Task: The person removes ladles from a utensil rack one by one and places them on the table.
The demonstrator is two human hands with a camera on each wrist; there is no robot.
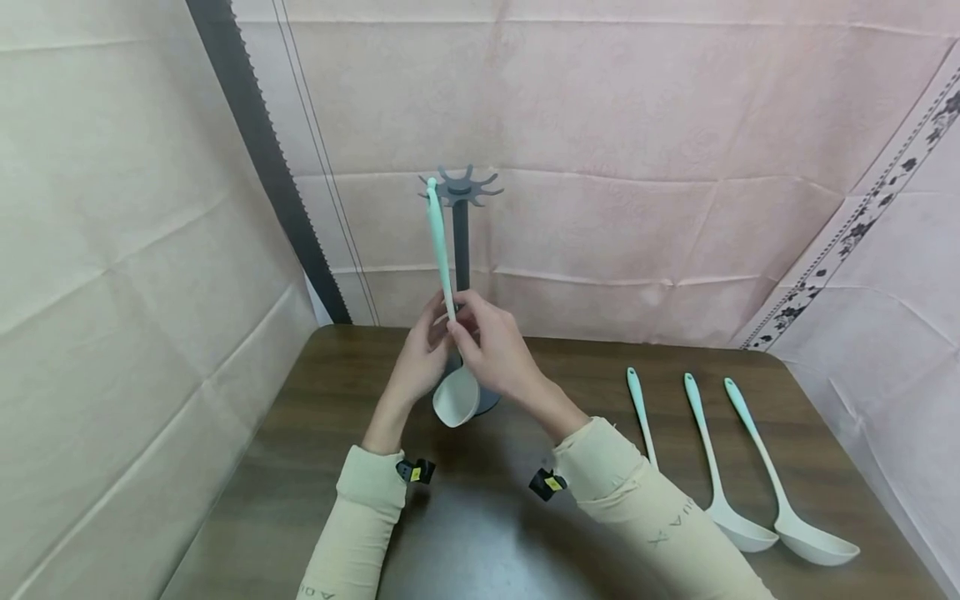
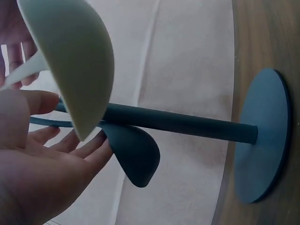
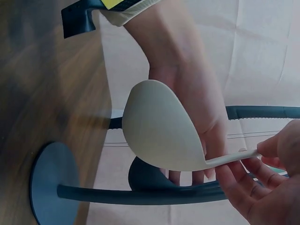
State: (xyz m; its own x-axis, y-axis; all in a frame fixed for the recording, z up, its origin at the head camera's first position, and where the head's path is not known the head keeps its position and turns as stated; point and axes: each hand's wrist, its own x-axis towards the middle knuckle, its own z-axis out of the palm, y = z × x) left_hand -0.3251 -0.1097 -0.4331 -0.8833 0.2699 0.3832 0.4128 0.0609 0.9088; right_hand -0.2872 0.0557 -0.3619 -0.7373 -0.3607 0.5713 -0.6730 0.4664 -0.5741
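Head view: both hands are meeting in front of a dark grey metal utensil stand (image 1: 460, 250), a slim round post rising from a flat disc base to a crown of curved hooks. The right hand (image 1: 491, 346) is pinching the lower shaft of a smooth silicone ladle with a mint-green handle and a cream bowl (image 1: 447, 308) between thumb and fingertips. The ladle is hanging upright, its handle tip sitting at a hook on the crown's left side and its rounded bowl hanging just above the base. The left hand (image 1: 422, 354) is lying behind the shaft; in the left wrist view its fingers (image 2: 70, 150) are lying straight and slightly spread, palm open beside the post, with the matte cream bowl (image 2: 75, 61) curving just over them. The right wrist view is showing the bowl's (image 3: 159, 126) smooth convex back and a dark spoon-shaped piece (image 3: 145, 176) hanging beside the post.

Three more mint-handled cream silicone utensils (image 1: 712, 467) are lying side by side on the dark wood-grain table (image 1: 480, 533), well apart to the right. Creased pale pink cloth (image 1: 637, 125) is lining the walls.
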